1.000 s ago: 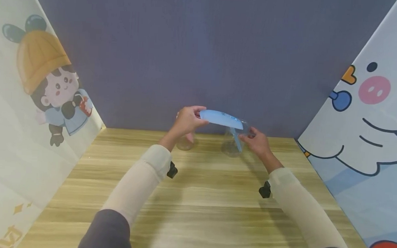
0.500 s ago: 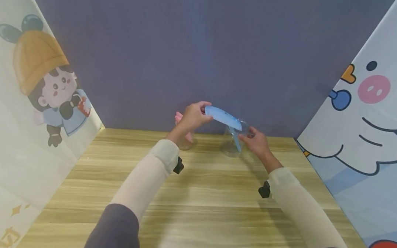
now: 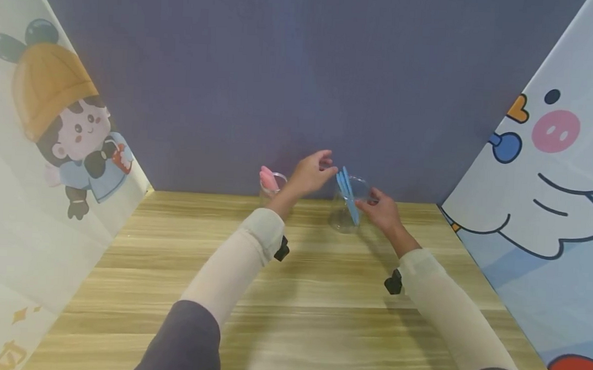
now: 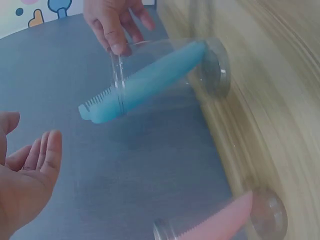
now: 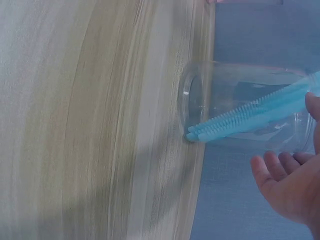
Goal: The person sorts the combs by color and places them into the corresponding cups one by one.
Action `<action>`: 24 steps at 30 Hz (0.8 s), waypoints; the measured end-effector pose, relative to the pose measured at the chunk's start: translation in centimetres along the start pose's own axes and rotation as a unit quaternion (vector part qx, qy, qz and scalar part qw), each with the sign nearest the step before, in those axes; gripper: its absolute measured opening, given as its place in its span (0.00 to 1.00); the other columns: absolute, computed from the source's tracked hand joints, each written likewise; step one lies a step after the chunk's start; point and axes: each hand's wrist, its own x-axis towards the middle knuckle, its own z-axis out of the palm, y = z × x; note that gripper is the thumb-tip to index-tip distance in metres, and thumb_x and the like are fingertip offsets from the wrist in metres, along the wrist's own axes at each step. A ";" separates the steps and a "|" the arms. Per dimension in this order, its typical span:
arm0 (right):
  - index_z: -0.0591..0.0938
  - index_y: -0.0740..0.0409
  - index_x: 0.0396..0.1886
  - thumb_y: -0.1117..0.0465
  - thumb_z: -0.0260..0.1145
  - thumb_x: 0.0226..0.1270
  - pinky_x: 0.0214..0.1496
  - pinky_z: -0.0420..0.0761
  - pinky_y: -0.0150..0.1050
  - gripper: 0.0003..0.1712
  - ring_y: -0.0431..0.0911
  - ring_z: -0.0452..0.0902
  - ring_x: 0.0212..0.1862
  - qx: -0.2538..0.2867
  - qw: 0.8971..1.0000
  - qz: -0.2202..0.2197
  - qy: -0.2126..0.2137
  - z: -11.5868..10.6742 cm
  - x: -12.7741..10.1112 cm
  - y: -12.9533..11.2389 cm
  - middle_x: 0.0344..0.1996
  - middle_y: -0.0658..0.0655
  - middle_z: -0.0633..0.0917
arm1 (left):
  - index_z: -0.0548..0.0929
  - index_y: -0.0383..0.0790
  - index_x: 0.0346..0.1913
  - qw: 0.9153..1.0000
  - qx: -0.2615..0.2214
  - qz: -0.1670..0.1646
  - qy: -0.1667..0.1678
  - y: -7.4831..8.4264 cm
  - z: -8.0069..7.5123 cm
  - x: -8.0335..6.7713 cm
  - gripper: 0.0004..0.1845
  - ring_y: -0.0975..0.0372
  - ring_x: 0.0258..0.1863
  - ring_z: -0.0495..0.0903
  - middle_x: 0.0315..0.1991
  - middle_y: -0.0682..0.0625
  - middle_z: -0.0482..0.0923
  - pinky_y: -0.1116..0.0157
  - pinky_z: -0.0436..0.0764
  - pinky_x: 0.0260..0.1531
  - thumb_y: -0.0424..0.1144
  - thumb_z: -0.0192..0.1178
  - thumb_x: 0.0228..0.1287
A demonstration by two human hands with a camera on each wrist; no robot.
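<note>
Blue comb: toothed plastic, leaning in the clear round cup on the wood-grain counter.
Left hand: grip released; earlier it held the comb.
Right hand: fingertips steady the cup's rim.

Pretty cozy little setup: a light wood-grain table boxed in on three sides. The back wall is plain dusky purple-blue. The left panel is cream with a cartoon kid in an orange hat, and the right panel is pale blue with a cartoon white pink-cheeked animal. Soft, even lighting.
</note>
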 end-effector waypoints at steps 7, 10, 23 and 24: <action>0.54 0.65 0.81 0.48 0.67 0.72 0.68 0.78 0.57 0.49 0.63 0.69 0.73 0.018 1.000 0.002 -0.011 0.0 0.1 0.3 0.76 0.68 0.65 | 0.67 0.40 0.75 0.999 0.031 0.012 0.001 -0.3 -1.2 -0.7 0.30 0.53 0.62 0.80 0.68 0.44 0.75 0.59 0.83 0.60 0.43 0.58 0.75; 0.54 0.65 0.81 0.46 0.67 0.72 0.69 0.78 0.56 0.50 0.63 0.69 0.72 0.013 1.000 -0.001 -0.012 0.0 0.1 0.3 0.76 0.68 0.65 | 0.67 0.40 0.75 0.999 0.039 0.010 0.005 -0.6 -2.2 -1.1 0.30 0.52 0.63 0.80 0.69 0.44 0.74 0.58 0.83 0.60 0.43 0.58 0.75; 0.53 0.62 0.82 0.47 0.66 0.73 0.67 0.79 0.58 0.49 0.62 0.68 0.73 0.010 1.000 0.009 -0.012 -0.2 -0.1 -0.3 0.77 0.67 0.66 | 0.67 0.35 0.74 0.991 0.129 0.015 0.030 -1.3 -7.6 -1.9 0.30 0.48 0.66 0.74 0.69 0.41 0.71 0.55 0.75 0.69 0.43 0.57 0.74; 0.53 0.62 0.82 0.47 0.66 0.73 0.67 0.79 0.57 0.49 0.62 0.68 0.73 0.008 1.000 0.010 -0.012 -0.3 -0.1 -0.3 0.76 0.67 0.66 | 0.67 0.35 0.74 0.989 0.142 0.014 0.033 -1.4 -8.0 -2.0 0.31 0.48 0.67 0.73 0.70 0.40 0.71 0.55 0.74 0.70 0.43 0.57 0.74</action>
